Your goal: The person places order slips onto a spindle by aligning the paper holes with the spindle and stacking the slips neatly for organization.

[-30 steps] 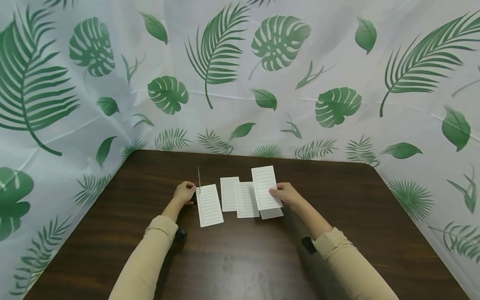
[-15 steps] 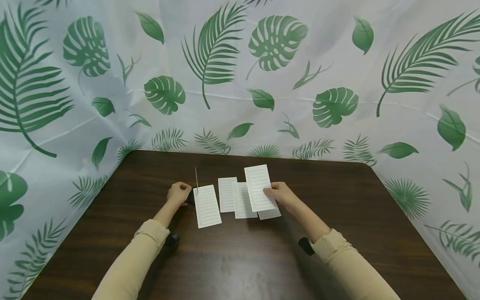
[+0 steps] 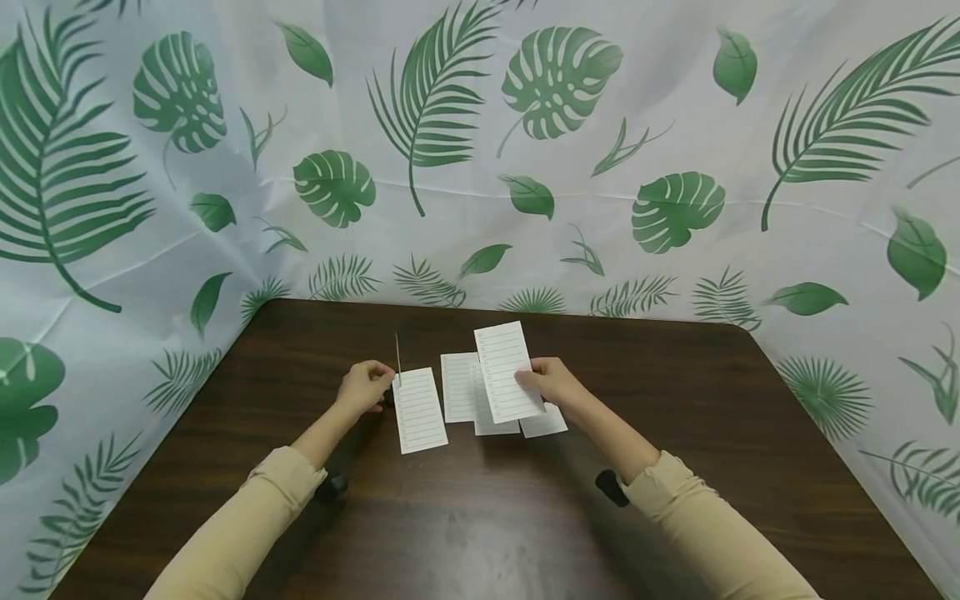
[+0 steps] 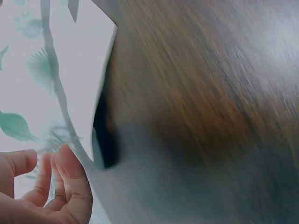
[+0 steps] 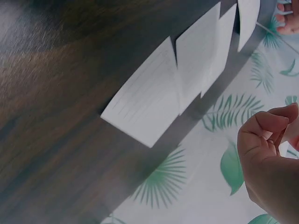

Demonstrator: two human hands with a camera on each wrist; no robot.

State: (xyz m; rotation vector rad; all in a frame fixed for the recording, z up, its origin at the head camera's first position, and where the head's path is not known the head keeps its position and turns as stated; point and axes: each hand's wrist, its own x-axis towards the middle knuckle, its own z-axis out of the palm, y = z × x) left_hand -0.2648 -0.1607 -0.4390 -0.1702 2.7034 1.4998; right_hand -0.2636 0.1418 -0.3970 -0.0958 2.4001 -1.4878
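My right hand [image 3: 557, 383] pinches a white lined card [image 3: 502, 362] by its right edge, thumb on the printed face. It is held above the other cards and overlaps them in the head view. My left hand [image 3: 362, 388] is just left of another lined card [image 3: 420, 421], from whose top a thin metal spike [image 3: 398, 354] rises. In the left wrist view a black base [image 4: 106, 144] shows under that card's edge, and the left fingers [image 4: 72, 177] are loosely bent, with a gap to the thumb and nothing between them.
Three more lined cards lie in a row on the dark wooden table [image 3: 465, 517]: a left card [image 3: 457, 392], a middle card [image 3: 495, 427] and a right card [image 3: 545, 423]. A leaf-printed curtain [image 3: 465, 233] borders the table's far edge.
My right hand has carried its card leftward and slightly up, uncovering more of the right card on the table. The left forearm has swung a little left, its hand staying near the spike.
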